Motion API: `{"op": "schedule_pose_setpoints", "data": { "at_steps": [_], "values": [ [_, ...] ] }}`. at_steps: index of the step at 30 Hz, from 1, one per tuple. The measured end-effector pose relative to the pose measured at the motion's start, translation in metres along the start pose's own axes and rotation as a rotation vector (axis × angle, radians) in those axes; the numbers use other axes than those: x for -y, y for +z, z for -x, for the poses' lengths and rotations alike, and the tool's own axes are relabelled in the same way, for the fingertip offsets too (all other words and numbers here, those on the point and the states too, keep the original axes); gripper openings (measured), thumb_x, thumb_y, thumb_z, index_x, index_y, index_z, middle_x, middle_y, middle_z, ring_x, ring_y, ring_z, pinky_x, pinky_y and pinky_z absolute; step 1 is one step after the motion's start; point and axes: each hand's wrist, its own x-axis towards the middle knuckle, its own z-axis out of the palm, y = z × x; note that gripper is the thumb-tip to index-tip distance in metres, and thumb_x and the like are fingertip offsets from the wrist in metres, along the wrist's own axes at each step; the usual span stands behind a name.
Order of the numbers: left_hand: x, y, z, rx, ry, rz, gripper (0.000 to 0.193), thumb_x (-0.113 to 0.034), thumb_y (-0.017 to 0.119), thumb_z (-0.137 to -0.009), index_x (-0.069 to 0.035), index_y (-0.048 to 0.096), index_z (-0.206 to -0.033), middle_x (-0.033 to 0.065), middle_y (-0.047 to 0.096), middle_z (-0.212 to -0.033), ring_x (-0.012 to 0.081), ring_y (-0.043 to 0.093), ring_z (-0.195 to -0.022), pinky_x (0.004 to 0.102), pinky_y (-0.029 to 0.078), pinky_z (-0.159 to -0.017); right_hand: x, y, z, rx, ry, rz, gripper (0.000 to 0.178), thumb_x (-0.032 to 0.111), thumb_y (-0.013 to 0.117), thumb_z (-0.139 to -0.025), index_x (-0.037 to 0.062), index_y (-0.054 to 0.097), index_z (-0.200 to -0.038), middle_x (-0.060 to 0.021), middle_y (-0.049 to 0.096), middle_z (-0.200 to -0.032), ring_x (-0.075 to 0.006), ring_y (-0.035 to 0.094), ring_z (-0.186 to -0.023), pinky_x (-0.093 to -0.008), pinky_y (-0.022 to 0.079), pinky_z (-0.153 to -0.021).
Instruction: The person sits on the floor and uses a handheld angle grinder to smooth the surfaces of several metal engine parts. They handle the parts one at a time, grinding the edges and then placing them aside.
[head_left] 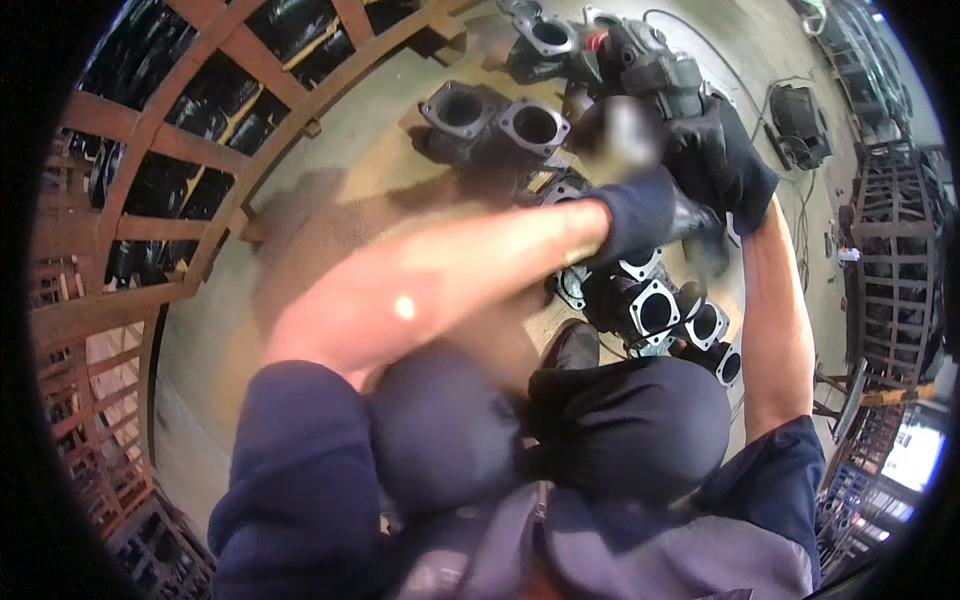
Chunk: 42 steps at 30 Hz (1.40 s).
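My right hand (722, 150), in a black glove, is closed round the body of a dark grey power tool that looks like an angle grinder (655, 75). A round, blurred disc (622, 138) shows at its near left side. My left forearm crosses in front of me to the right. The gloved left hand (690, 218) is just below the right one, its fingers smeared and partly hidden, so I cannot tell what they hold. Left of the disc stands a dark metal casting (490, 128) with two round flanged openings. More flanged castings (655, 310) lie below my hands, near my shoe.
Another flanged casting (550, 38) stands at the far edge of the brown board (330, 225). Rust-brown metal cages (190, 150) line the left side, with more racks (895, 250) at the right. A black case-like object (800, 125) and a loose cable (805, 200) lie on the floor.
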Motion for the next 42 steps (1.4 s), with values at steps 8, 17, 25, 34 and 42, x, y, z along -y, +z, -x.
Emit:
{"op": "schedule_pose_setpoints", "data": {
  "at_steps": [8,17,25,34,42],
  "values": [
    [-0.004,-0.037,-0.009,0.237,-0.414,-0.099,0.024,-0.023,0.072,-0.096,-0.008,0.075,-0.114,0.0086,0.076,-0.093,0.0152,0.070,-0.080,0.0298,0.056,-0.073,-0.011,0.036,-0.010,-0.090,0.372,-0.846,0.014,0.007,0.062,-0.096,0.0054,0.075,-0.102,-0.0053,0.071,-0.087,-0.0116,0.066,-0.074,-0.0250,0.054,-0.065],
    [0.040,0.063,-0.029,-0.271,-0.379,0.695,0.020,-0.014,0.067,-0.099,-0.002,0.072,-0.114,0.0116,0.076,-0.108,0.0197,0.071,-0.101,0.0346,0.058,-0.089,-0.079,0.063,0.016,-0.074,0.069,-0.828,0.011,0.013,0.074,-0.089,0.0044,0.073,-0.095,-0.0042,0.069,-0.095,-0.0126,0.065,-0.080,-0.0259,0.053,-0.070],
    [0.065,0.181,-0.009,-0.263,-0.231,0.404,0.026,-0.005,0.073,-0.091,-0.006,0.069,-0.117,0.0067,0.074,-0.109,0.0158,0.069,-0.100,0.0333,0.058,-0.088,-0.035,0.061,0.082,0.148,0.625,-0.779,0.041,0.014,0.079,-0.070,-0.0022,0.070,-0.106,-0.0076,0.073,-0.091,-0.0152,0.067,-0.080,-0.0325,0.055,-0.076],
    [0.079,0.287,0.009,-0.395,-0.206,0.822,0.026,0.000,0.069,-0.094,-0.003,0.060,-0.118,0.0006,0.061,-0.105,0.0092,0.056,-0.100,0.0244,0.050,-0.086,-0.003,0.083,0.161,0.292,0.752,-0.581,0.064,0.021,0.083,-0.068,-0.0035,0.064,-0.124,-0.0181,0.076,-0.108,-0.0222,0.073,-0.098,-0.0351,0.055,-0.090],
    [0.098,0.330,0.053,-0.149,-0.320,1.088,0.037,-0.001,0.064,-0.099,0.001,0.055,-0.135,0.0097,0.061,-0.132,0.0179,0.055,-0.126,0.0321,0.046,-0.108,0.035,0.071,0.145,0.326,1.008,-0.655,0.064,0.017,0.081,-0.065,-0.0038,0.063,-0.123,-0.0214,0.075,-0.106,-0.0291,0.073,-0.096,-0.0381,0.056,-0.089]
  ]
}}
